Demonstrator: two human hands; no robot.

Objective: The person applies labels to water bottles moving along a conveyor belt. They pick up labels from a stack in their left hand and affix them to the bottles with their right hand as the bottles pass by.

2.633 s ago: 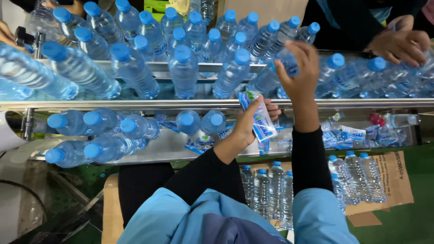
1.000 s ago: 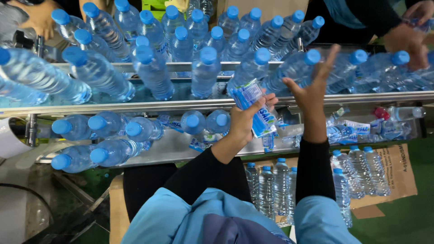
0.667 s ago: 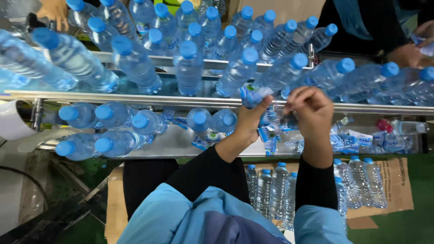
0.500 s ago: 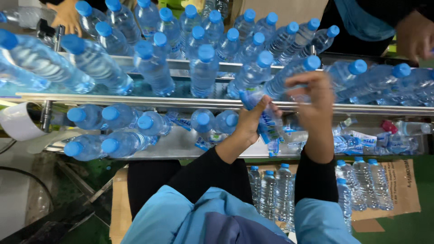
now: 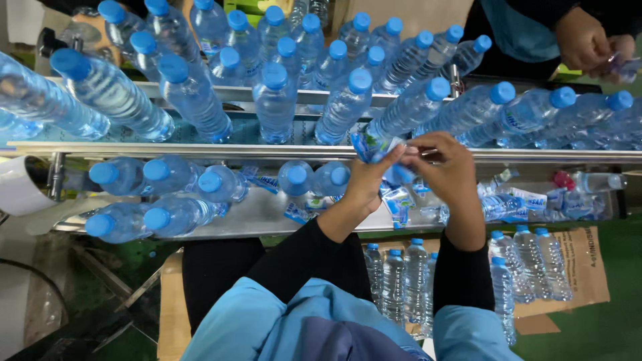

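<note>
Left hand and right hand are meeting over the steel rail, both pinching a small blue-and-white label sleeve between fingertips, right beside the base of a blue-capped water bottle on the conveyor. More loose label sleeves are lying on the metal table just under the hands, near lying bottles. A co-worker's hands are showing top right, well apart.
</note>
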